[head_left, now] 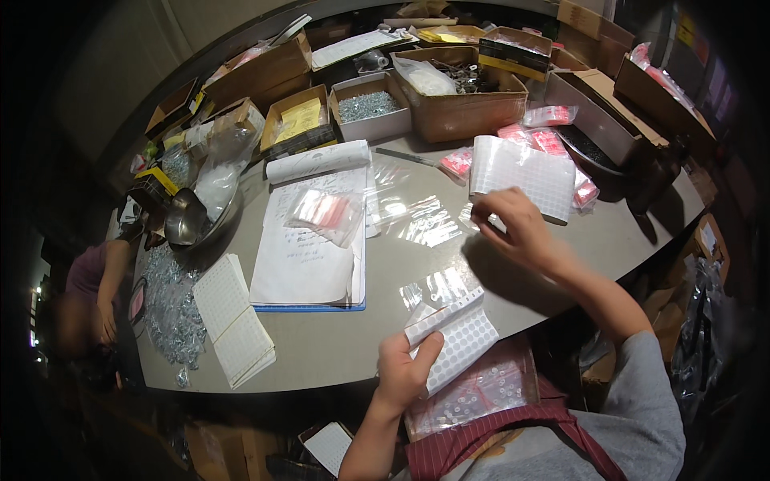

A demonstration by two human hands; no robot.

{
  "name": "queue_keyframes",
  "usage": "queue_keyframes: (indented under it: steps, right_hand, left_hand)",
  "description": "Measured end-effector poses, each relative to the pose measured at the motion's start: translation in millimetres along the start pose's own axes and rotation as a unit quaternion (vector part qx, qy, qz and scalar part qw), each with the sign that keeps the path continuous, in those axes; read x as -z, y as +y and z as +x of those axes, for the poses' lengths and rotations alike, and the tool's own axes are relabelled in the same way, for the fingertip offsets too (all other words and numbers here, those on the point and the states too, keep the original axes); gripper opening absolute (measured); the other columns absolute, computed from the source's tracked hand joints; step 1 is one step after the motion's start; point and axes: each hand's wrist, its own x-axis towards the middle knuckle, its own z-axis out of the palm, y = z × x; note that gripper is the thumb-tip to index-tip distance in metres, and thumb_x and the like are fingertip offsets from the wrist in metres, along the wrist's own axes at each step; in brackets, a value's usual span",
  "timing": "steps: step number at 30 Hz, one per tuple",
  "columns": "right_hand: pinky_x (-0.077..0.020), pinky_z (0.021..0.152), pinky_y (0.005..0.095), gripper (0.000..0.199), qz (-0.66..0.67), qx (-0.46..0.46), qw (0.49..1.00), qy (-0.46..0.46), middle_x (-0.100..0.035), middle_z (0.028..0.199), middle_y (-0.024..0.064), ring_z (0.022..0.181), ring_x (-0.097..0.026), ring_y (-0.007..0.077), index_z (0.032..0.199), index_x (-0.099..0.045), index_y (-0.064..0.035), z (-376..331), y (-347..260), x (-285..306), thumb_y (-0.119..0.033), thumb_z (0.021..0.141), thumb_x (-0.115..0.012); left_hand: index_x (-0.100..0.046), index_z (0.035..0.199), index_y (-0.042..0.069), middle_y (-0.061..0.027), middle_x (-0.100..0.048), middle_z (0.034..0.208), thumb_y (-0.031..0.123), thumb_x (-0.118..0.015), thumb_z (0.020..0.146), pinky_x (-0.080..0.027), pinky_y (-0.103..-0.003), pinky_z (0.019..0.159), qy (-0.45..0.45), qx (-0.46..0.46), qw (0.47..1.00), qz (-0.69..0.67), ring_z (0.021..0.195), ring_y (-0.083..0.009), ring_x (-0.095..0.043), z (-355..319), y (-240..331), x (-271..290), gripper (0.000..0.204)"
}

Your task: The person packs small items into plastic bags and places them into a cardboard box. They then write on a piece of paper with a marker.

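- Along the far side of the grey table (321,349), open boxes are lined up: a white box (377,132) is filled with small metal pieces, and a brown carton (469,119) beside it is loaded with dark parts and a clear bag.
- At the left, a metal scoop (186,218) is rested in a bowl (227,227); below them, shiny small pieces (171,309) are heaped, and a co-worker's arm (106,293) is seen at the table's edge.
- Written papers (277,268) are laid on a blue board (321,308), with a pink-and-white packet (325,210) placed on top; a pad of sheets (233,321) is set just beside.
- The space between board and hands is partly taken up by flat clear bags (431,221).
- A folded stack of label sheets (525,171) is placed beyond the right hand (513,228), near pink packets (551,116).
- By the left hand (411,365), closed with the thumb on top, a sheet of round white labels (463,349) is gripped at the near table edge.
- The right hand is raised over the table, fingers half curled; whether anything is pinched cannot be told.
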Motion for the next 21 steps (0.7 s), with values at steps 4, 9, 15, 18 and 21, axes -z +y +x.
queue_keyframes:
  steps: [4, 9, 15, 18, 21]
  right_hand:
    - [-0.0470, 0.083, 0.0377, 0.014, -0.213, 0.084, 0.973, -0.015, -0.065, 0.084, 0.0083, 0.084, -0.064, 0.0256, 0.085, -0.062, -0.0075, 11, 40, -22, -0.010, 0.074, -0.070]
    - [-0.0459, 0.094, 0.0353, 0.011, -0.198, 0.094, 0.972, -0.086, -0.068, 0.096, 0.0044, 0.097, -0.065, 0.0211, 0.087, -0.070, -0.0074, -4, 44, -24, -0.012, 0.079, -0.064]
    - [-0.0442, 0.105, 0.0438, 0.022, -0.002, 0.088, 0.987, -0.133, -0.070, 0.114, 0.0092, 0.108, -0.066, 0.0254, 0.108, -0.071, -0.0040, -20, -4, 23, -0.007, 0.086, -0.071]
    - [-0.0411, 0.112, 0.0506, 0.026, 0.138, 0.104, 0.977, -0.125, -0.068, 0.115, 0.0116, 0.113, -0.065, 0.0262, 0.111, -0.068, -0.0022, -28, -40, 29, -0.005, 0.086, -0.071]
    - [-0.0450, 0.109, 0.0512, 0.033, 0.165, 0.126, 0.968, -0.140, -0.065, 0.112, 0.0141, 0.112, -0.062, 0.0355, 0.112, -0.062, -0.0015, -38, -56, 15, -0.005, 0.081, -0.074]
  left_hand:
    - [-0.071, 0.114, -0.006, -0.0083, -0.074, 0.099, 0.013, -0.067, 0.094, -0.052, -0.029, 0.079, -0.013, 0.010, 1.000, 0.004, 0.089, -0.0129, -0.066, 3, 3, 3, 0.028]
    - [-0.071, 0.112, -0.007, -0.0087, -0.074, 0.098, 0.013, -0.067, 0.093, -0.053, -0.029, 0.077, -0.027, 0.023, 0.999, -0.015, 0.087, -0.0130, -0.066, 5, 5, 5, 0.027]
    - [-0.071, 0.110, -0.007, -0.0079, -0.073, 0.096, 0.010, -0.067, 0.091, -0.052, -0.028, 0.075, -0.003, 0.027, 0.999, -0.027, 0.085, -0.0125, -0.066, 3, 5, 6, 0.026]
    - [-0.069, 0.112, -0.008, -0.0073, -0.072, 0.096, 0.006, -0.064, 0.089, -0.052, -0.028, 0.074, -0.002, 0.030, 0.999, -0.030, 0.084, -0.0125, -0.066, 2, 2, 6, 0.027]
    - [-0.069, 0.110, -0.008, -0.0080, -0.072, 0.096, 0.005, -0.064, 0.088, -0.052, -0.027, 0.073, -0.002, 0.027, 0.997, -0.070, 0.082, -0.0124, -0.066, 3, 9, 3, 0.027]
